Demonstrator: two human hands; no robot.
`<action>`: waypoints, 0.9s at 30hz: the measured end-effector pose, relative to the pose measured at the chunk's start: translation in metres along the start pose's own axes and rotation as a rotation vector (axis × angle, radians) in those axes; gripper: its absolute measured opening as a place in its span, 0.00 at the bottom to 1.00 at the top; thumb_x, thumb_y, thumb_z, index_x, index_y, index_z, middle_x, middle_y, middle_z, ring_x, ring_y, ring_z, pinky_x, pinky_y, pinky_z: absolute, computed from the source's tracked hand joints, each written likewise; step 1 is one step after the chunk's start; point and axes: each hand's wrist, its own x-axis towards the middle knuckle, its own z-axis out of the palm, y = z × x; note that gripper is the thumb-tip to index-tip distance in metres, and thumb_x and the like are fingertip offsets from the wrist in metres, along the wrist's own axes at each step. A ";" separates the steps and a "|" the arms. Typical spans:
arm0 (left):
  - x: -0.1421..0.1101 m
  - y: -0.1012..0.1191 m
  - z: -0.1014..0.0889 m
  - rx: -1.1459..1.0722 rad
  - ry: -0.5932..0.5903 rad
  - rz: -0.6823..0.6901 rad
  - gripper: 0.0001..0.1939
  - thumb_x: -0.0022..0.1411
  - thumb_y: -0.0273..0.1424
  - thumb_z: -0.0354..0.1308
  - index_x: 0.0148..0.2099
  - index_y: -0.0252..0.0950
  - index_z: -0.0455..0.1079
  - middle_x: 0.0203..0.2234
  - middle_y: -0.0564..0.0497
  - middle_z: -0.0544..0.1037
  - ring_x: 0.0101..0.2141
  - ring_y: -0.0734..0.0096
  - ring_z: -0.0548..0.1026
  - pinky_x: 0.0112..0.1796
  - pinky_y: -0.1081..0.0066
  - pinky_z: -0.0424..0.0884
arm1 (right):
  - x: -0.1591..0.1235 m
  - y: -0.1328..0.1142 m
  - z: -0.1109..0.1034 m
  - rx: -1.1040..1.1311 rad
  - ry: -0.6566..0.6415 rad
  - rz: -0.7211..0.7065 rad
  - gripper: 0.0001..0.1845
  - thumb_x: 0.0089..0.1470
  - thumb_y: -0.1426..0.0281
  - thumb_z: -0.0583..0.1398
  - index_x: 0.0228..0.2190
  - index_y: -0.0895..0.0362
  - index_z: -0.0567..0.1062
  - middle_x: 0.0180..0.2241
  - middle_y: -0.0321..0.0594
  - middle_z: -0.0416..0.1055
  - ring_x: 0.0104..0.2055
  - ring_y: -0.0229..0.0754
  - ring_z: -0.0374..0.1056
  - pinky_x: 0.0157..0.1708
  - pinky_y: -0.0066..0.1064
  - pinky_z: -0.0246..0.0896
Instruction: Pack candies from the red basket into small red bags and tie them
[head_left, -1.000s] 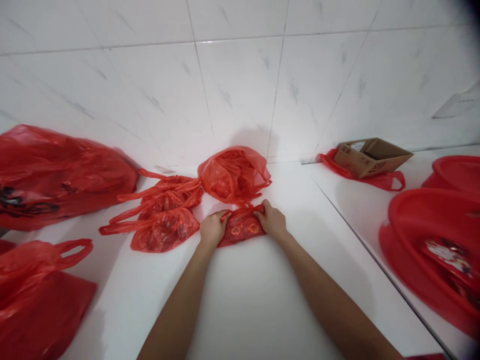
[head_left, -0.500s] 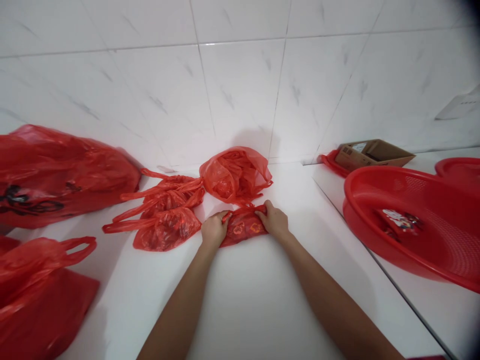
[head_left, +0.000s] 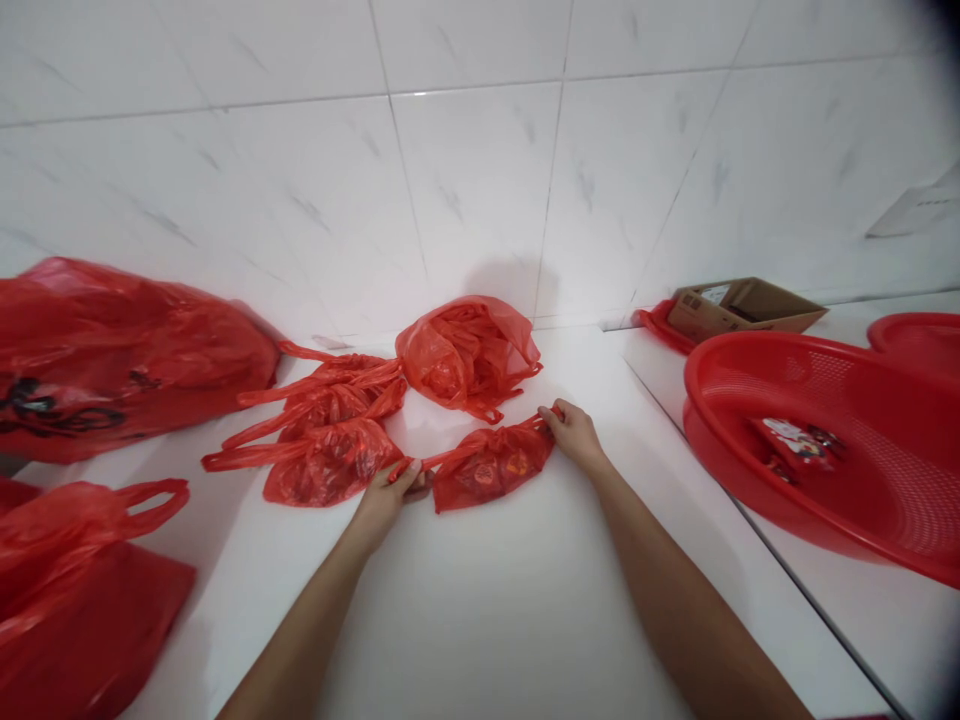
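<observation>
The left hand (head_left: 386, 503) and right hand (head_left: 574, 437) have pulled apart, pinching the handles of a small red plastic bag (head_left: 489, 466), now stretched between them.

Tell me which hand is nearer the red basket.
Right. The right hand is nearer, left of the red basket; the left hand is farther left, past the small red bag both hold.

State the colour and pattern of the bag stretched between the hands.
The plastic bag is translucent red with round orange-gold prints; it shows best in the head view.
</observation>
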 end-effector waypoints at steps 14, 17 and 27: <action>0.015 0.058 0.058 0.609 0.083 0.325 0.17 0.63 0.34 0.54 0.53 0.41 0.72 0.54 0.45 0.73 0.58 0.51 0.63 0.61 0.52 0.49 | -0.014 -0.008 0.008 0.269 0.057 0.015 0.22 0.57 0.48 0.52 0.26 0.53 0.62 0.22 0.34 0.71 0.25 0.39 0.67 0.26 0.28 0.60; 0.019 0.058 0.075 0.672 -0.009 0.298 0.12 0.58 0.30 0.60 0.45 0.40 0.76 0.42 0.44 0.79 0.49 0.50 0.71 0.56 0.52 0.55 | -0.017 -0.009 0.010 0.344 0.089 0.003 0.22 0.56 0.46 0.51 0.32 0.53 0.64 0.21 0.33 0.70 0.23 0.38 0.66 0.25 0.28 0.61; -0.046 0.093 -0.058 0.474 -0.241 0.158 0.12 0.62 0.40 0.55 0.37 0.38 0.73 0.31 0.54 0.77 0.32 0.69 0.73 0.34 0.73 0.69 | -0.007 0.004 0.013 0.421 0.128 0.017 0.22 0.54 0.50 0.56 0.42 0.52 0.63 0.25 0.32 0.70 0.20 0.34 0.64 0.24 0.26 0.61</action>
